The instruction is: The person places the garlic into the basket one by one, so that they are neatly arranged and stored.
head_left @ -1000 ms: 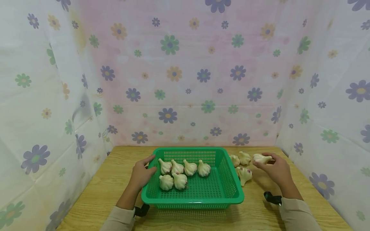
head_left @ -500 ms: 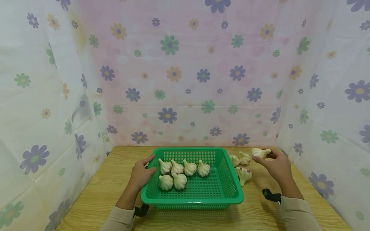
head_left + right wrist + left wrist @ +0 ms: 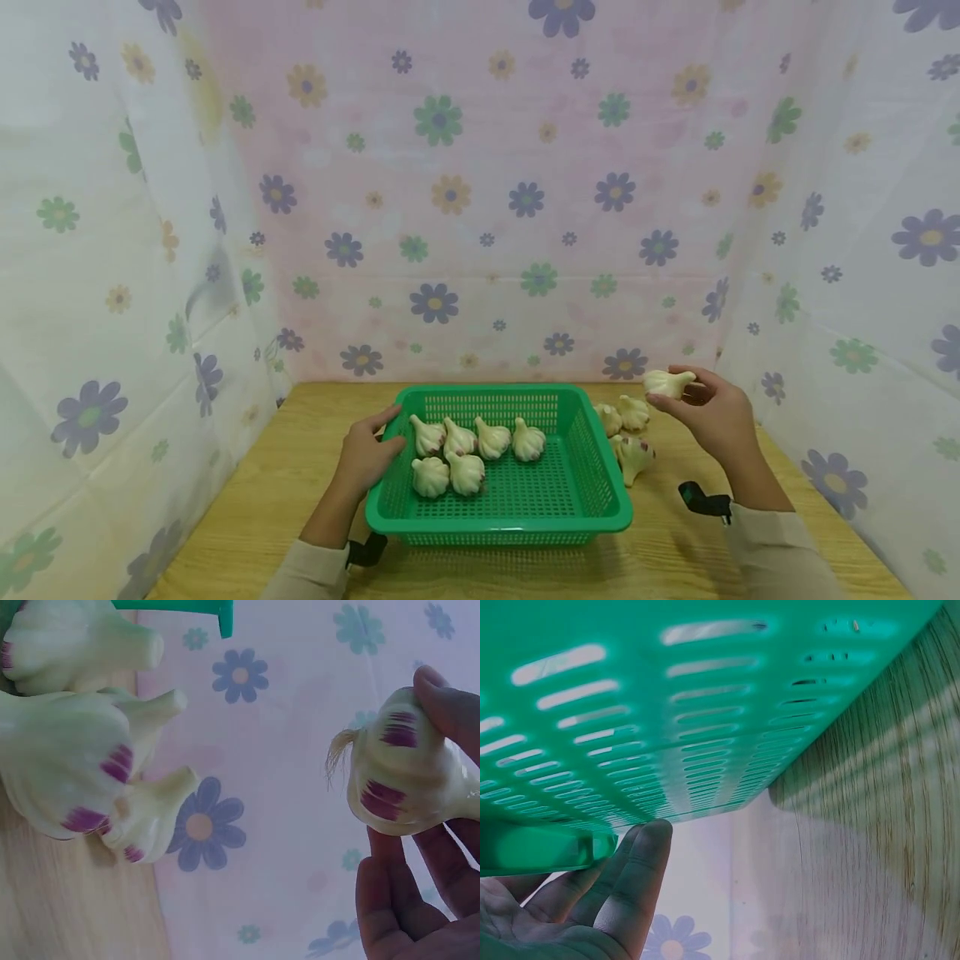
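A green plastic basket (image 3: 498, 525) stands on the table with several garlic bulbs (image 3: 467, 473) inside, toward its left half. My left hand (image 3: 365, 454) grips the basket's left rim; the left wrist view shows the fingers (image 3: 634, 885) under the rim against the slotted outer wall. Raised above the table to the right of the basket, a garlic bulb (image 3: 401, 765) with purple streaks and a rooty tuft is held by my right hand (image 3: 716, 412). Its thumb lies on one side and fingers on the other, stem toward the palm.
More loose garlic bulbs (image 3: 634, 454) lie on the wooden table (image 3: 255, 500) close against the basket's right side. Flower-patterned cloth (image 3: 487, 208) walls the table at the back and both sides. Each wrist carries a black mount (image 3: 705, 500).
My right hand has lifted the garlic bulb upward and slightly left, off the table area beside the other bulbs. The left hand and basket have stayed in place.
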Tool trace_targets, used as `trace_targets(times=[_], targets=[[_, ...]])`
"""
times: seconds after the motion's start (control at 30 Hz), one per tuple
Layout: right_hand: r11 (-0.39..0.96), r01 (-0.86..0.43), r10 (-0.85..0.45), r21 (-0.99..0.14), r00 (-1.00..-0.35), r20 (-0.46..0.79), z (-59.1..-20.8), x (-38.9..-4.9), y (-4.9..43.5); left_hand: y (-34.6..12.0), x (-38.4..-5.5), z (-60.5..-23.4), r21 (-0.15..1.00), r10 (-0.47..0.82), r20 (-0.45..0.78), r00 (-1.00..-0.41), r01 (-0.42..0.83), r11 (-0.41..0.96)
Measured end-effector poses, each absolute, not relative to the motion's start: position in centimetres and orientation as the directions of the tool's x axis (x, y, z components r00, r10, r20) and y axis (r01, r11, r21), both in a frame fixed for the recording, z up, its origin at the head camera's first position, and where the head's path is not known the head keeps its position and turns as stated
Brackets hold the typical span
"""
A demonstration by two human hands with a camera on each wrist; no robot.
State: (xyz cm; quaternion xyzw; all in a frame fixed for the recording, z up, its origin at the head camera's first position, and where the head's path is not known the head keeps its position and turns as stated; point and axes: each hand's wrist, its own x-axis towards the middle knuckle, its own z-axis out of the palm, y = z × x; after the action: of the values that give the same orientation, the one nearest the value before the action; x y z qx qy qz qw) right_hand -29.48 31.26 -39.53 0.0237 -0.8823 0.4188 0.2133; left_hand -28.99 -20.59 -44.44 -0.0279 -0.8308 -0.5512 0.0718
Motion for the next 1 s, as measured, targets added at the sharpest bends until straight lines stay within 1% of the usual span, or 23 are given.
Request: trace_targets(times=[0.2, 0.4, 0.63, 0.8, 1.0], targets=[[0.691, -0.279, 0.066, -0.667, -0.894, 0.443, -37.8, -29.9, 30.0, -20.7, -29.0, -44.4, 0.917, -0.037, 0.144, -0.989, 0.120, 0.381], [0.726, -0.318, -0.008, -0.610, -0.890, 0.456, -36.7, -30.2, 28.7, -20.6, -29.1, -44.5, 0.921, -0.039, 0.145, -0.989, 0.121, 0.371], [0.731, -0.347, -0.101, -0.588, -0.906, 0.410, -35.9, -30.7, 26.6, -20.5, -29.1, -44.7, 0.916, -0.043, 0.151, -0.988, 0.123, 0.381], [0.713, -0.406, -0.185, -0.572, -0.896, 0.405, -35.9, -31.1, 25.1, -20.5, -29.2, -44.9, 0.920, -0.046, 0.140, -0.989, 0.112, 0.376], [0.703, -0.448, -0.252, -0.553, -0.883, 0.396, -35.9, -31.5, 23.4, -20.6, -29.4, -44.9, 0.911, -0.051, 0.143, -0.988, 0.112, 0.397]])
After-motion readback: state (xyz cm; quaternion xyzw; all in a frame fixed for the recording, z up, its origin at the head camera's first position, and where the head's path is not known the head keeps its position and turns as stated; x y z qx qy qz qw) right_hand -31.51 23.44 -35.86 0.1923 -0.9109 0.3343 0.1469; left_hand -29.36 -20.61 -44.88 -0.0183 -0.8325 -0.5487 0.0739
